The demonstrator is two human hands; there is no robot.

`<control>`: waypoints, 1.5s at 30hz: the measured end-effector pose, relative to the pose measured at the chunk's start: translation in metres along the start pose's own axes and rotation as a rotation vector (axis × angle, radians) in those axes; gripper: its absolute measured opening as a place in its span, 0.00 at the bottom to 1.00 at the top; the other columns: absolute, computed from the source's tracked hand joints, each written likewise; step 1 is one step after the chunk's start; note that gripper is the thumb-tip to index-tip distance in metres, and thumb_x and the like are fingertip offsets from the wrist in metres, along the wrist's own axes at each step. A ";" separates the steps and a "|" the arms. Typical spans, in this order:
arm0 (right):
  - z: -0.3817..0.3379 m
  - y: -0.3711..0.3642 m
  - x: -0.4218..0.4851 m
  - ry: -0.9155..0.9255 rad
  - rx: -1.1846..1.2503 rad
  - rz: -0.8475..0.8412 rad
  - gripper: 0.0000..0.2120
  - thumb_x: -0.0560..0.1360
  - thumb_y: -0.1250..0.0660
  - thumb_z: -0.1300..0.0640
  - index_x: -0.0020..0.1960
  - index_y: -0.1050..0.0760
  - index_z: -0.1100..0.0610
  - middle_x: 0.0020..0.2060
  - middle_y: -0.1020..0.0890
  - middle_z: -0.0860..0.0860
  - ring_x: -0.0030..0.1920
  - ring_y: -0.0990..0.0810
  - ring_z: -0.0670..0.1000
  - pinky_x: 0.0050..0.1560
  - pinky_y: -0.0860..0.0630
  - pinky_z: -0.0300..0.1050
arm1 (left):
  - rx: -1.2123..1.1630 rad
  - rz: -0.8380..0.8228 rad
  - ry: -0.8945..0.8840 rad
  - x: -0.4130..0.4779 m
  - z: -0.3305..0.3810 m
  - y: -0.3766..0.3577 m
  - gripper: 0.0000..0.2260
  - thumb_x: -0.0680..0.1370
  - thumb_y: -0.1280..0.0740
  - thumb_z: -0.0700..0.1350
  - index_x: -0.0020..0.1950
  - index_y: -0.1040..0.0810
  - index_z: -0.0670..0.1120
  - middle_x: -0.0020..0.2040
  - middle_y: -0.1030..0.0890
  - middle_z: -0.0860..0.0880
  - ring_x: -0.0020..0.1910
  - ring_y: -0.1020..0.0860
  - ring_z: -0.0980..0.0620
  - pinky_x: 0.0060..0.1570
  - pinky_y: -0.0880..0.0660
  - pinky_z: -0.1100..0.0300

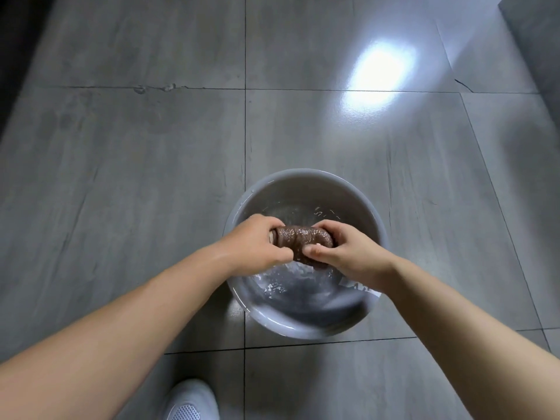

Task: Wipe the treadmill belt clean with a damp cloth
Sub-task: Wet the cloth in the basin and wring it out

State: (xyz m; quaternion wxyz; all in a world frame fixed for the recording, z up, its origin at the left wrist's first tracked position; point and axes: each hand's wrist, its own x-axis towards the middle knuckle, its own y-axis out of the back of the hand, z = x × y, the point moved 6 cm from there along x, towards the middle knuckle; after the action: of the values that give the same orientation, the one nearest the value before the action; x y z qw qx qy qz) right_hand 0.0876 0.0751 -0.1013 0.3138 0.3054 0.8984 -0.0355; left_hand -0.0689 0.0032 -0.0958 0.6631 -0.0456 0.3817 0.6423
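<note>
A person's two bare hands grip a wet brown cloth above a grey plastic basin that stands on a grey tiled floor. The cloth is rolled into a thick, short bundle, glistening with water, and is held level over the middle of the basin. The left hand wraps round the bundle's left end, fingers curled over the top and thumb underneath; the right hand clasps the right end, fingers folded round the front of it and knuckles turned toward the camera. Both forearms reach forward and inward from the lower corners of the view, wrists bent so the hands meet over the water. Shallow water with white flecks of foam lies in the basin's bottom. A white shoe shows at the lower edge, just left of the basin. A bright reflection of light falls on the tiles farther off to the right
</note>
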 end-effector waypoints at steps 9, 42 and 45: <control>0.002 -0.027 0.008 -0.164 0.363 0.442 0.20 0.78 0.36 0.41 0.48 0.22 0.59 0.36 0.20 0.51 0.35 0.22 0.50 0.30 0.27 0.42 | -0.474 0.258 0.097 0.000 0.011 -0.025 0.18 0.74 0.36 0.64 0.47 0.24 0.49 0.43 0.20 0.50 0.45 0.21 0.47 0.41 0.26 0.52; 0.012 -0.031 0.005 -0.175 0.562 0.359 0.17 0.79 0.33 0.44 0.55 0.24 0.59 0.38 0.20 0.53 0.34 0.24 0.48 0.31 0.30 0.42 | -0.326 0.385 -0.014 -0.005 0.003 -0.030 0.21 0.73 0.39 0.70 0.48 0.30 0.52 0.38 0.22 0.54 0.40 0.23 0.52 0.44 0.24 0.49; 0.006 -0.033 0.002 -0.057 0.483 0.427 0.15 0.80 0.36 0.43 0.52 0.25 0.56 0.39 0.19 0.51 0.37 0.23 0.49 0.34 0.28 0.45 | -0.330 0.419 0.033 -0.005 0.002 -0.027 0.23 0.75 0.41 0.70 0.47 0.27 0.50 0.41 0.20 0.53 0.44 0.21 0.52 0.50 0.23 0.50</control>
State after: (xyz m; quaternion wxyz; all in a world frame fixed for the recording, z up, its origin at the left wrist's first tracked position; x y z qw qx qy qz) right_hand 0.0702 0.0476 -0.1114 0.2574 0.5516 0.7705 -0.1894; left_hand -0.0438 -0.0042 -0.1037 0.4926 -0.0837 0.2836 0.8185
